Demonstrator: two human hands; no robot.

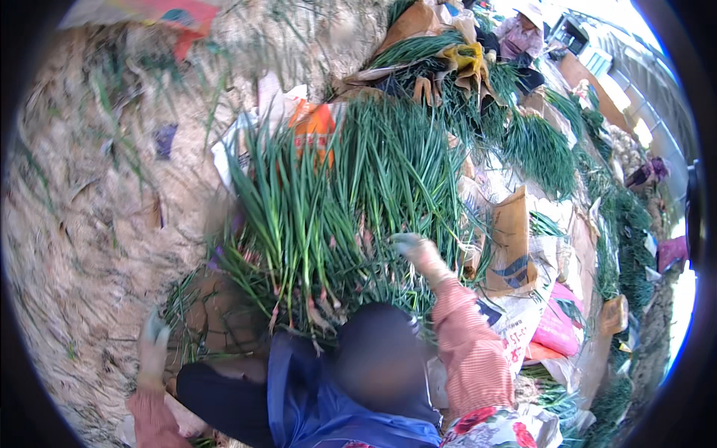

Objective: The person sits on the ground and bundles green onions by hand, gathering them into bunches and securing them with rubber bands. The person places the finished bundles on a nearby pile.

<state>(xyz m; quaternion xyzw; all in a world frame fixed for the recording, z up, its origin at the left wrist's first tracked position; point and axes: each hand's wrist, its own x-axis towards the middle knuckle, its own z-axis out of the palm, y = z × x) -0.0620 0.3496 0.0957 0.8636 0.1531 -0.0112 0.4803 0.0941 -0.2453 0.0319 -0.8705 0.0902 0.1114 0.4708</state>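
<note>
A thick spread of spring onions point(381, 172) lies in front of me, long green leaves pointing away and pale pinkish bulbs toward my lap. Over the right part of the spread is my right hand point(422, 257), in a light glove with bluish fingertips. Its fingers stretch out to the left, and no onion shows in them. Low on the left, my left hand point(154, 340) wears a similar glove. It is beside some loose green leaves point(177, 302) at the edge of a brown patch; blur hides whether its fingers hold any of them.
Sandy ground point(97, 224) strewn with leaf scraps stretches along the left. An orange bag point(315, 127) lies behind the onions. A cardboard piece point(511, 239) and a pink sack point(559, 325) lie to the right. Another person point(520, 37) in a hat sits at the far right among more onions.
</note>
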